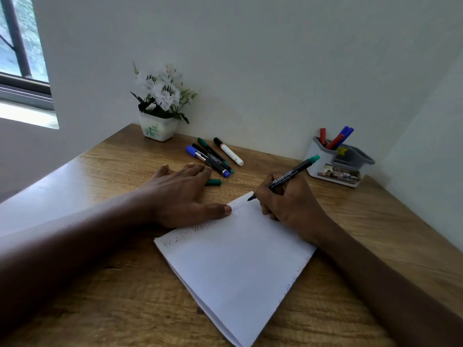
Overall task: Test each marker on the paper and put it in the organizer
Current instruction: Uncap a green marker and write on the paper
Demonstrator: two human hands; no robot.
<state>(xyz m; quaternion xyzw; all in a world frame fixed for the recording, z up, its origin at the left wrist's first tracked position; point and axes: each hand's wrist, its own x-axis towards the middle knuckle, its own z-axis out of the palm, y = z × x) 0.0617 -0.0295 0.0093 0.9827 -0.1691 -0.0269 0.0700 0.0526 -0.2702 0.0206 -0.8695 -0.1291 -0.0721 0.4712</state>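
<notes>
Paper (238,266) lies nearest, under and between the two hands. It is thin and light, so I judge it will slide on the smooth table (375,221) unless it is held down. The left hand (180,196) lies flat with straight fingers, and its thumb presses the far edge of the sheet. The right hand (288,206) grips the marker (300,168) like a pen, fingers curled round the lower barrel. The tip is at the far corner of the paper, near the left thumb.

The marker looks light, stiff and a little slippery. A low grip suits writing, and the middle of the barrel suits carrying. A green cap (213,182) lies just beyond the left fingers and probably belongs to it. A little further beyond the left hand, several loose markers (210,160) lie close together.

Beyond the right hand stands the organizer (325,159). Its tall compartment holds red and blue markers (335,141), leaning. What the lower compartments hold, I cannot tell.
</notes>
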